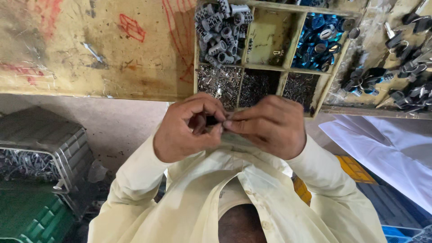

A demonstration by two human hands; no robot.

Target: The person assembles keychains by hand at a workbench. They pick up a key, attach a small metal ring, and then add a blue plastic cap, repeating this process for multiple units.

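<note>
I see both hands meeting just in front of the chest, below the near edge of the counter [90,67]. The left hand [186,130] is curled, thumb and forefinger pinched shut on a small dark part [210,120] that shows only as a sliver between the fingers. The right hand [270,126] is also closed, its fingertips [229,123] pressed against that same part from the other side.

The part is mostly hidden, so I cannot tell its long axis or which way it points with any confidence; what shows seems to lie roughly across, from one hand toward the other.

As I judge it, the risk is a slip: the piece is tiny, held only by fingertips, and out over the lap rather than over the counter. If either pinch loosens, it would likely drop into the folds of the pale shirt [202,198] or down to the floor among the crates [40,148].

Just beyond the hands sits a wooden divided tray [288,42] with grey cylinders [220,31], blue caps [321,38] and fine metal pins [220,81]. Keys [405,76] lie to the right.
</note>
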